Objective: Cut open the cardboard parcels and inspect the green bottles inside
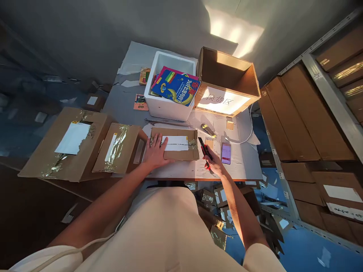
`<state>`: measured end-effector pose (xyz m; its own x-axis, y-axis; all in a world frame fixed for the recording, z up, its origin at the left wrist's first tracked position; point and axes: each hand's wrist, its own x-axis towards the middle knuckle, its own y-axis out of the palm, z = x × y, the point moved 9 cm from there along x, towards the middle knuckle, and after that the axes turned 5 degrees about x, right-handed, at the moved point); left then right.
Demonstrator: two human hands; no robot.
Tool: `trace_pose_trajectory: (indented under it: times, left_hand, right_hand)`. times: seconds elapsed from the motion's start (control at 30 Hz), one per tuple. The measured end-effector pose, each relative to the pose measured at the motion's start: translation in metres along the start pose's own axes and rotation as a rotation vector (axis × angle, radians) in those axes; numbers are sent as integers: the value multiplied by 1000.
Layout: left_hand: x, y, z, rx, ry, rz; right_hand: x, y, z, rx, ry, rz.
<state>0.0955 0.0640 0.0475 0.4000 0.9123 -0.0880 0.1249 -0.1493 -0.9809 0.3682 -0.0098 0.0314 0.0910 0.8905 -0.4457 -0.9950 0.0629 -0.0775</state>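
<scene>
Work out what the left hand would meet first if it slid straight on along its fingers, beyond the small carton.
Probably the front wall of the white foam box, past the carton's far edge, though depth is hard to judge.

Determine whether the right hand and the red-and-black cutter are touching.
Touching: the head view plainly shows the right hand gripping the red-and-black cutter.

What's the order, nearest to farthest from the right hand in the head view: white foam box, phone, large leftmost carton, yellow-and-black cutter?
From the right hand:
1. Phone: just to its right.
2. Yellow-and-black cutter: ahead, slightly left.
3. White foam box: farther ahead, to the left.
4. Large leftmost carton: far off to the left.
</scene>
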Motion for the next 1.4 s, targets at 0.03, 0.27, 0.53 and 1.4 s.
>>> trace_pose_trajectory:
  times: [0.03, 0.27, 0.53, 1.4]
  left_hand:
    - [-1, 1, 0, 4, -3, -4]
    - [-3, 2, -1, 1, -1, -12]
    - [-2, 11, 4, -39, -64, 18]
    - [5, 17, 7, -14, -76, 35]
  right_hand:
    - [-1, 1, 1, -17, 2, -1]
    - [-4, 10, 31, -565, -140, -98]
    - [-4, 37, 49, -835, -111, -280]
    - [-36, 46, 53, -1255, 269, 13]
